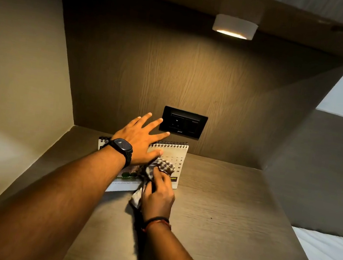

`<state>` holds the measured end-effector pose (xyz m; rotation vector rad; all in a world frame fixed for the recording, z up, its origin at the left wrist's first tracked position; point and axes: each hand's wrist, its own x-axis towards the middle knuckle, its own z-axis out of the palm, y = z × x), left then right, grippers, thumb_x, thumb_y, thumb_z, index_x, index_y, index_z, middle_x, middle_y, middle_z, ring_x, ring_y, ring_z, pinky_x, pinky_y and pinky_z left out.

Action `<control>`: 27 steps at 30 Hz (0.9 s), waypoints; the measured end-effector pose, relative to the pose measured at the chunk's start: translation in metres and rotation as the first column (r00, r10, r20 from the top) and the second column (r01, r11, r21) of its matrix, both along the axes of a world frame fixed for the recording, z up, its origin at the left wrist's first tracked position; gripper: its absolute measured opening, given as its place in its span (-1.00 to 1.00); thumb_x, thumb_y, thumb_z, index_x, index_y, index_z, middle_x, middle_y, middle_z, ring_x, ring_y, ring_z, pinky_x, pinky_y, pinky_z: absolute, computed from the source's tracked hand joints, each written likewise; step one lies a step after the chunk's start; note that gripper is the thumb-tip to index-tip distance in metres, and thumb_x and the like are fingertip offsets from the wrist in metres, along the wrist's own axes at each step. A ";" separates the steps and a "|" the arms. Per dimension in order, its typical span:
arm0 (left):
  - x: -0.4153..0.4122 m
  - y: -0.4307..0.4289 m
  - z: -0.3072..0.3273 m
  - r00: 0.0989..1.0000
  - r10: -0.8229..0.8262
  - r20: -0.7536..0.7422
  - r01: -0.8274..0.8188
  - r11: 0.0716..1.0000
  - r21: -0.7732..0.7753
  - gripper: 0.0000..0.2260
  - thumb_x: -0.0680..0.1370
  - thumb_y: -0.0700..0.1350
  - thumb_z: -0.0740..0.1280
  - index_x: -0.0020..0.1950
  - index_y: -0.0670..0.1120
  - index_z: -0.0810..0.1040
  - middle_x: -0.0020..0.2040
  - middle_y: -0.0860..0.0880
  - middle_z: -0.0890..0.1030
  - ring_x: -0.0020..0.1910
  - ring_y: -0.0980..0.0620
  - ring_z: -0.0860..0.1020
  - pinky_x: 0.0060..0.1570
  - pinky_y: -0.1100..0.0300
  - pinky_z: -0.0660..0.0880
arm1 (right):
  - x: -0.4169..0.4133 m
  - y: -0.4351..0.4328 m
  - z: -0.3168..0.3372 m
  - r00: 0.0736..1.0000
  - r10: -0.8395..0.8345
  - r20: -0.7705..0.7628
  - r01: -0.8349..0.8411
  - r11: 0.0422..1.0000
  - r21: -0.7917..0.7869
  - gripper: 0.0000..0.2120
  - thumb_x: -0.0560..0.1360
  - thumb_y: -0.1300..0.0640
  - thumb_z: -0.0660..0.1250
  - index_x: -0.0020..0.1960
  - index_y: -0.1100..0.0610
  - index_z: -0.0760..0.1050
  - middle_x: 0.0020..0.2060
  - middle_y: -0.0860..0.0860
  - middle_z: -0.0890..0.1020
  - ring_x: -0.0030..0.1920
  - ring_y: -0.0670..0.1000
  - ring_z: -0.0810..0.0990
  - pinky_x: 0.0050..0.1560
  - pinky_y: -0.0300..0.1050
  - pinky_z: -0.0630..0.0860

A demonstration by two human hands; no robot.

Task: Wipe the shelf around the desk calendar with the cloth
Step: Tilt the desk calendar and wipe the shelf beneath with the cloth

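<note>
A white spiral-bound desk calendar [179, 156] stands near the back of the wood-grain shelf [231, 214]. My left hand [141, 138], with a black watch on the wrist, hovers over the calendar's top edge with fingers spread and holds nothing. My right hand [159, 192] is closed on a checked grey-and-white cloth [162, 165], pressed against the calendar's front face, with a loose end hanging down to the shelf. My arms hide the calendar's left and lower parts.
A black socket and switch plate [183, 122] sits on the back wall just above the calendar. A round lit lamp [234, 27] hangs under the shelf's top. Side walls close the niche left and right. White bedding [328, 259] lies at the lower right.
</note>
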<state>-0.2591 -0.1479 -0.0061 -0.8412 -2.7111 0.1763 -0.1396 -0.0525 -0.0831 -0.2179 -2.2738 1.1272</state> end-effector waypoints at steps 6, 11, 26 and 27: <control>0.002 0.000 0.001 1.000 -0.002 -0.008 0.002 1.000 0.006 -0.45 0.51 0.33 -0.11 0.47 0.24 -0.03 0.56 -0.05 -0.04 0.50 -0.17 -0.12 0.43 -0.12 -0.05 | -0.015 0.000 0.007 0.970 -0.237 0.062 0.244 0.927 -0.284 -0.64 0.41 0.39 0.27 0.17 0.17 0.53 0.08 0.12 0.62 0.03 0.10 0.58 0.07 -0.30 0.38; 0.002 0.001 0.001 1.000 -0.003 -0.016 0.003 1.000 0.016 -0.45 0.52 0.30 -0.09 0.49 0.18 -0.03 0.56 -0.04 -0.01 0.50 -0.15 -0.11 0.44 -0.11 -0.06 | -0.007 -0.005 0.001 0.997 -0.043 0.060 0.053 0.983 -0.177 -0.62 0.40 0.39 0.26 0.16 0.12 0.54 0.07 0.07 0.61 0.04 0.02 0.56 0.11 -0.32 0.36; 0.072 0.069 0.001 0.959 -0.206 -0.194 0.245 0.947 0.208 -0.22 0.42 0.41 0.07 0.50 -0.03 0.13 0.52 -0.17 0.12 0.49 -0.21 0.03 0.44 -0.14 -0.04 | 0.039 0.168 0.031 0.921 -0.219 0.321 0.167 0.969 0.180 -0.67 0.42 0.15 0.26 0.17 -0.03 0.51 0.07 0.10 0.63 0.04 0.16 0.57 -0.01 -0.05 0.50; 0.084 0.086 -0.009 0.961 -0.240 -0.135 0.267 0.934 0.236 -0.24 0.43 0.40 0.07 0.50 -0.03 0.14 0.52 -0.17 0.12 0.49 -0.20 0.03 0.44 -0.15 0.00 | 0.046 0.189 0.033 0.895 -0.294 0.337 0.198 0.936 0.291 -0.66 0.43 0.16 0.24 0.19 -0.01 0.49 0.11 0.13 0.59 0.08 0.19 0.54 0.03 -0.01 0.49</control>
